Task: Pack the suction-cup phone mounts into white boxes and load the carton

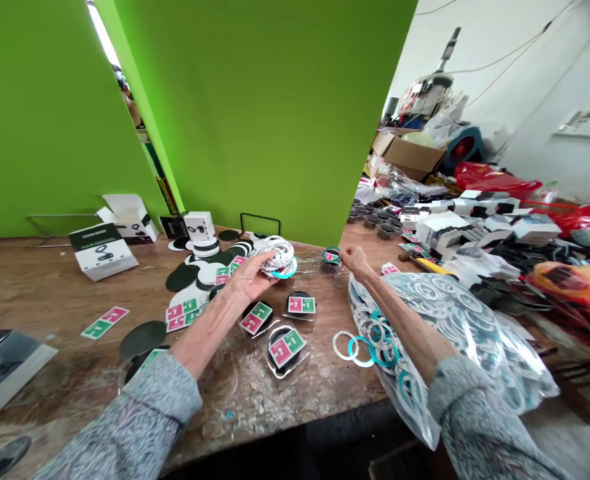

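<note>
The left hand (pixel 249 280) is closed around a bundle of white rings (pixel 277 257) — a teal ring (pixel 285 272) at its lower edge — while the right hand (pixel 355 259), its grip unclear, lies just beside a teal-ringed black disc (pixel 331 257) further along the surface (pixel 49 287).

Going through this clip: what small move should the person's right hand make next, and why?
Probably it should take hold of the labelled round pack with a teal ring: the right hand is right beside it, while the left hand is occupied with a bundle of white rings.
</note>
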### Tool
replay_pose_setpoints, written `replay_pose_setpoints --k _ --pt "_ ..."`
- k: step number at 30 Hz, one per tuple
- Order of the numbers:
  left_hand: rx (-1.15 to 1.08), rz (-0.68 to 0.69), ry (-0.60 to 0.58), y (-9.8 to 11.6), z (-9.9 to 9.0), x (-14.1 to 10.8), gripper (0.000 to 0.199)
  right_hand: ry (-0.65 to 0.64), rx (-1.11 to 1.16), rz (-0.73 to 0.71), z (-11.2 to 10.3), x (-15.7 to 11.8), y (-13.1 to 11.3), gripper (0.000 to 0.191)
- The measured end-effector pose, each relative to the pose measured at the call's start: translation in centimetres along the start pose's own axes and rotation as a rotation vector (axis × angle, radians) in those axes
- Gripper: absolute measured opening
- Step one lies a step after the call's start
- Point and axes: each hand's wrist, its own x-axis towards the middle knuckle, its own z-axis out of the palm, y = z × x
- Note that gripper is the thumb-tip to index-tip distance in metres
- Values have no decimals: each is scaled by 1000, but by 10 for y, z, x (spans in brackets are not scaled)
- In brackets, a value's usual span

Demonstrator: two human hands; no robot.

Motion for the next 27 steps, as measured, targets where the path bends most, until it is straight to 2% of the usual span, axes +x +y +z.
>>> replay_pose_setpoints --k 2,5,8,10,15,18,21,23,25,27 --pt "-7 -4 21 6 -9 -1 21 4 -142 -23 8 3 8 21" --pt "-10 -14 31 11 -17 -1 23 -52 -313 -127 13 1 13 26" --pt "-7 -19 26 14 -20 -1 25 -207 -432 -268 11 -3 10 47" --pt "-9 -18 26 15 -20 -3 26 -310 -494 -351 9 -5 5 53" --pt "-23 -5 -28 18 -22 -15 24 -458 -630 -485 8 -20 -10 46" --pt "-28 5 -8 19 -26 -25 27 -513 -673 -537 8 -37 -14 43" --pt "-31 -20 36 16 -30 -33 26 -535 -679 -565 2 -54 -21 48" --pt "-21 -44 48 13 -32 -36 21 -509 -670 -575 -2 -62 -32 43" --pt "-14 -58 50 9 -31 -37 18 -449 -492 -577 -3 -69 -49 30" --pt "-12 -57 53 5 -29 -37 16 -404 -229 -570 3 -76 -71 26"
